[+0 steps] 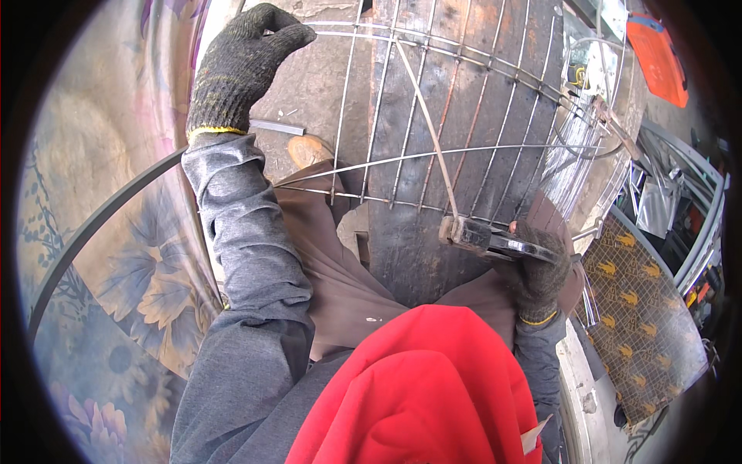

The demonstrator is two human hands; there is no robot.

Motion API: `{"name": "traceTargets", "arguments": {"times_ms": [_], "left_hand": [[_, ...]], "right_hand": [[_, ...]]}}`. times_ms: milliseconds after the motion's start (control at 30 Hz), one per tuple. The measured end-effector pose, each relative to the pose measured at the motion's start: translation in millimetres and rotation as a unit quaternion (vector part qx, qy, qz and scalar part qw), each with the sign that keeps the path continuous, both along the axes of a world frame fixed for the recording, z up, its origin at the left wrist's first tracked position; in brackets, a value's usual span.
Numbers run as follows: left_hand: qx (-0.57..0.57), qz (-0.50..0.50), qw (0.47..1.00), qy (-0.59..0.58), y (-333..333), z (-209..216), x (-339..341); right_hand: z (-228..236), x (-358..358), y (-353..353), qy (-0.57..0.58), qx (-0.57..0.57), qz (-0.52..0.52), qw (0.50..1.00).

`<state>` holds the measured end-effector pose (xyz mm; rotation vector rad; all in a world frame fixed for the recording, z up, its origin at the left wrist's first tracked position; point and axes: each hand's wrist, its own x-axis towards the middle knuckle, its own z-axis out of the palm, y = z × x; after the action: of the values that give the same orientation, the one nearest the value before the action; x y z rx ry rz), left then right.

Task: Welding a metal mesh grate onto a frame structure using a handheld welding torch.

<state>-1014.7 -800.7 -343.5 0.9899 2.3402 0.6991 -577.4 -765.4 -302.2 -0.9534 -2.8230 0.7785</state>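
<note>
My left hand (239, 69), in a dark knit glove with a yellow cuff edge, is closed with thumb and fingers pinching the end of a thin metal rod (348, 34). This rod runs along the far side of a metal rod grid (447, 116). In my right hand (539, 271), gloved alike, is a dark welding electrode holder (483, 238). A long, thin welding electrode (427, 112) slants up and left from its jaw. The electrode's far tip meets the far-side rods of the grid, near a crossing; whether it touches cannot be made out.
Beneath the grid lies a dark, worn board (417, 259). Patterned cloth (116, 255) hangs at the left, crossed by a dark curved bar (93, 216). Red fabric (417, 387) covers the lower middle. At right are a patterned panel (634, 309), metal scraps and an orange object (657, 58).
</note>
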Motion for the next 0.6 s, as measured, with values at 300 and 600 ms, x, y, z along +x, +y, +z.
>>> {"name": "traceTargets", "arguments": {"times_ms": [300,600], "left_hand": [[0.011,0.002,1.0,-0.023,1.1,7.2,2.2],[0.002,-0.001,1.0,0.012,-0.4,0.1,0.1]], "right_hand": [[2.2,-0.3,-1.6,-0.021,-0.004,0.002,1.0],[-1.4,0.7,-0.8,0.001,-0.009,-0.004,1.0]]}}
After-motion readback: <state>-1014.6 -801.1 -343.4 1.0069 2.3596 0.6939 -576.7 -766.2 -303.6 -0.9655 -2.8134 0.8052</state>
